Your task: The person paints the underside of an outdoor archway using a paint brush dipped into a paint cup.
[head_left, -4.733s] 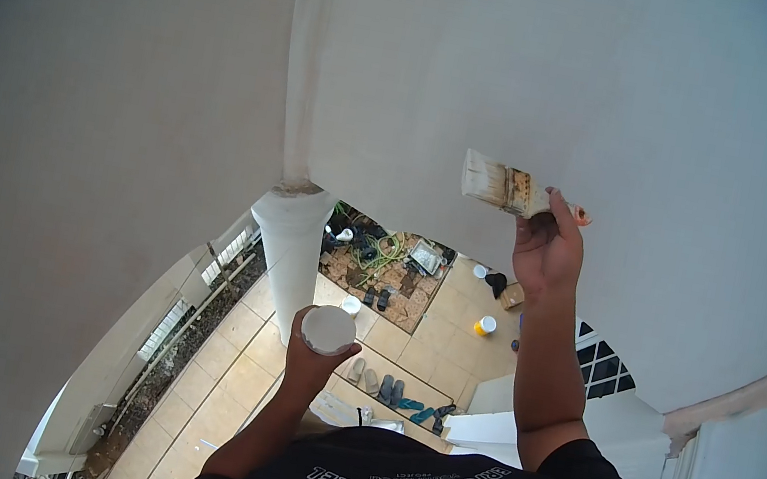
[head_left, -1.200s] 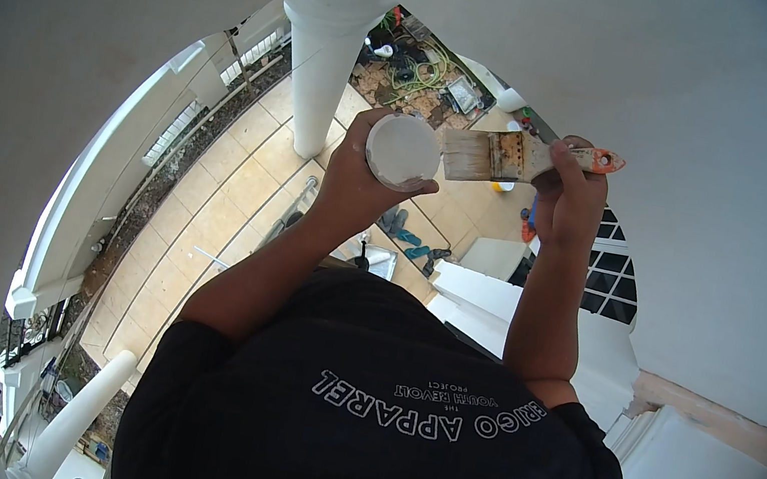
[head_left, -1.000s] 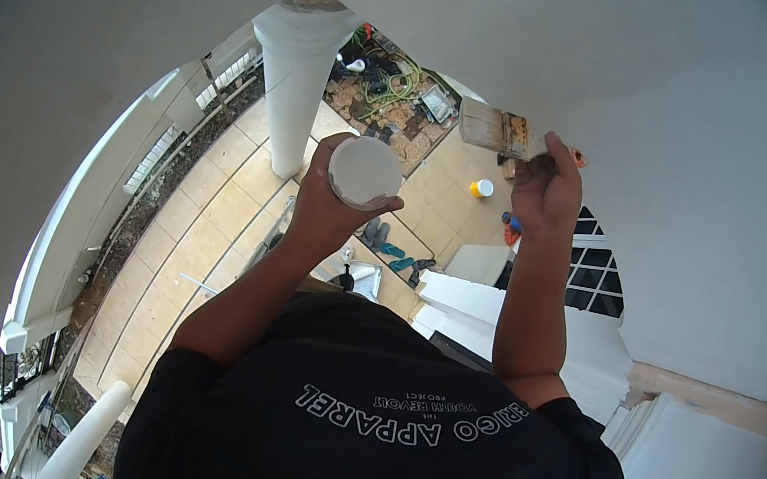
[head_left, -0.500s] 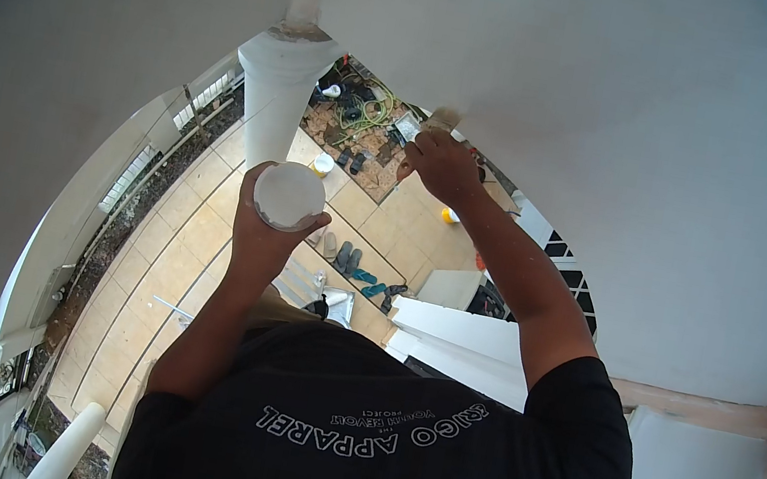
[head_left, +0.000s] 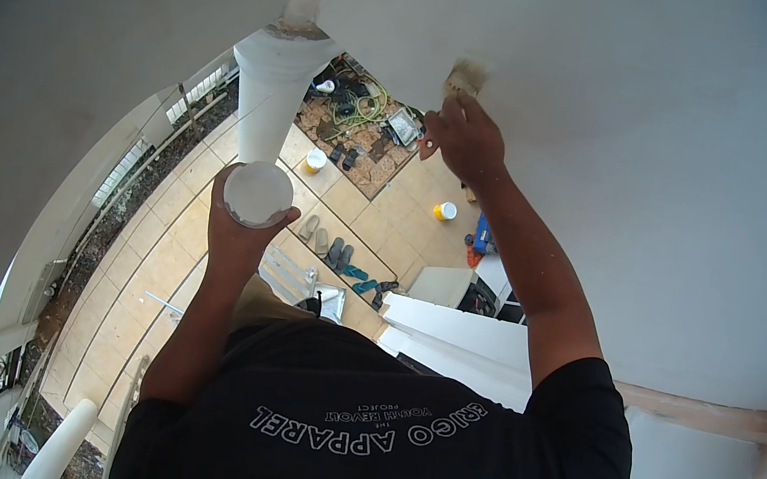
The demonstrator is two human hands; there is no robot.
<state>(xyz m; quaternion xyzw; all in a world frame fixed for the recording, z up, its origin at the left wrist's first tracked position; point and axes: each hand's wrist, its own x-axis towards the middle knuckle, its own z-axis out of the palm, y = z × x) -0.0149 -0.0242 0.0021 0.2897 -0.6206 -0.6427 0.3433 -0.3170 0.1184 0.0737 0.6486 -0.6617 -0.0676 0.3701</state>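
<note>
While the fingers of the right hand [head_left: 469, 142] are curled tightly round the paintbrush [head_left: 467, 76], its bristles are held up to the broad white surface [head_left: 633, 200], near the edge beside which a hose is seen; whether they are pressed against it cannot be told for certain. The orange-ended handle is left showing below the fist. By the left hand [head_left: 237, 235], well apart from the brush, a round tub [head_left: 259, 195] is gripped, thumb and fingers being spread wide around its opposite sides; its pale top is turned to the camera, and whether a lid or contents are seen there cannot be told. Farther back, the arms are covered at the top by the sleeves of a black shirt [head_left: 447, 463], on which white lettering is seen upside down. Beyond the tub, a white column [head_left: 268, 98] is seen below a corner of the white surface. Far below, a tiled floor [head_left: 359, 205] is bordered by a brown paved patch [head_left: 377, 157], where the green hose [head_left: 359, 112] is heaped. Near that patch's edges, a white pail [head_left: 314, 161] and a yellow-and-white pot [head_left: 445, 211] are set on the tiles, and sandals [head_left: 340, 255] are lined up nearer the shirt.
</note>
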